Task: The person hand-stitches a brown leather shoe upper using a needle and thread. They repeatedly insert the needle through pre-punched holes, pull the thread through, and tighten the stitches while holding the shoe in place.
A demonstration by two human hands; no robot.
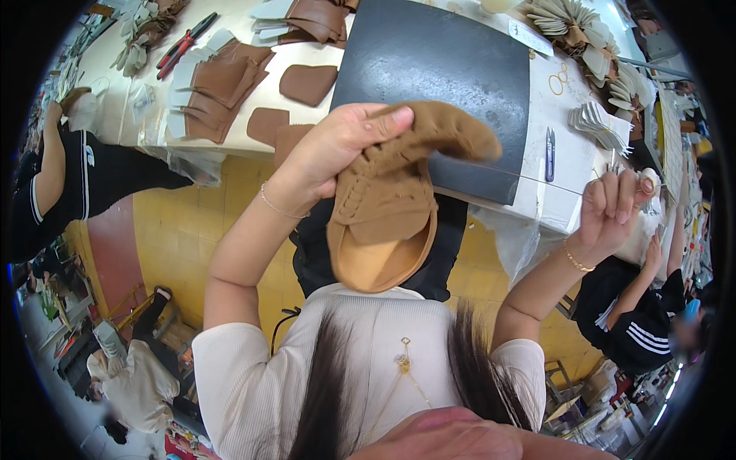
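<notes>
In front of my chest is a brown moccasin-style shoe (pixel 391 201) with puckered stitching along its seam and a paler tan inside. My left hand (pixel 341 138) is closed around its upper part, with the thumb pressed on the leather. A thin thread (pixel 529 178) stretches from the shoe across to my right hand (pixel 611 208), which is raised at the right with its fingers curled in. White wrapping covers a fingertip of that hand. Whether a needle is in it I cannot make out.
A black mat (pixel 437 69) covers the middle of the table. On it or by its right edge lie thread snips (pixel 550 156). Leather pieces (pixel 222 84) and red-handled pliers (pixel 186 46) are at left, white-lined stacks (pixel 602 125) at right. Other people (pixel 640 310) sit on both sides.
</notes>
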